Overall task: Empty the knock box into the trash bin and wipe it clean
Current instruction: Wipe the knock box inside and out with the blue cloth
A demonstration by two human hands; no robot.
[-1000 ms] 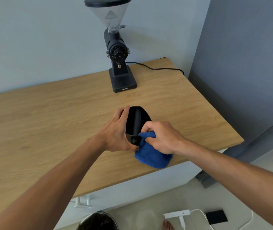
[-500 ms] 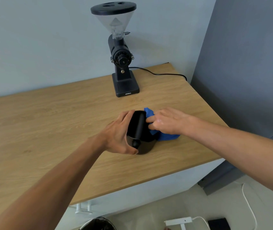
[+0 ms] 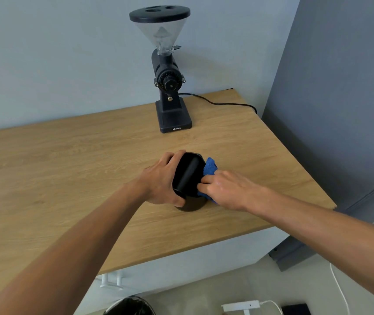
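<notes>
The black knock box (image 3: pixel 189 176) rests on the wooden table (image 3: pixel 68 173), tilted with its opening toward me. My left hand (image 3: pixel 162 180) wraps around its left side and grips it. My right hand (image 3: pixel 224 189) presses a blue cloth (image 3: pixel 209 168) against the box's right side; most of the cloth is hidden under my fingers and behind the box. The trash bin (image 3: pixel 130 305) with a black liner shows at the bottom edge, on the floor below the table's front.
A black coffee grinder (image 3: pixel 170 87) with a clear hopper stands at the back of the table, its cable (image 3: pixel 218 102) running right to the wall. A grey panel (image 3: pixel 340 110) borders the table's right side. A white power strip (image 3: pixel 243 306) lies on the floor.
The knock box came down from beyond the table's front edge onto the table. My right hand moved the cloth from the box's lower rim to its right outer side.
</notes>
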